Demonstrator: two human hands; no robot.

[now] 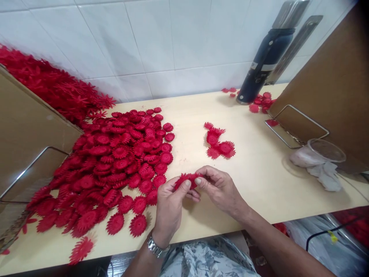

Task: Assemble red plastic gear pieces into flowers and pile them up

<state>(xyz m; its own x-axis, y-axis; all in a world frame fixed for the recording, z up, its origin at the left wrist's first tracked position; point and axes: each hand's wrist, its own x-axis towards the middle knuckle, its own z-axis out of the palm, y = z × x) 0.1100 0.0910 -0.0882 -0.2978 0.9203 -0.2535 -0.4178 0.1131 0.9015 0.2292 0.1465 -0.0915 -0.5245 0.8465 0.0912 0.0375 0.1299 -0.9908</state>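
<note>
Between both hands, above the near part of the table, is a red artificial flower piece (pixel 186 179) with a toothed edge. My left hand (pixel 172 200) grips its left side, thumb on top. My right hand (pixel 220 188) pinches its right side between thumb and fingers; part of the piece is hidden by the fingers. Left of my hands lies a large heap of round red flower pieces (pixel 121 152), some loose near the front, such as one flower piece (pixel 138 225). Just beyond my hands sits a small cluster of flower pieces (pixel 220 146).
A pile of thin red petals (pixel 57 88) rises behind the left cardboard panel (pixel 31 115). A dark bottle (pixel 263 61) stands by the tiled wall, more red pieces (pixel 261 102) beside it. At right are another panel (pixel 331 88), a metal bookend (pixel 300 121) and a plastic cup (pixel 325 150) with tissue.
</note>
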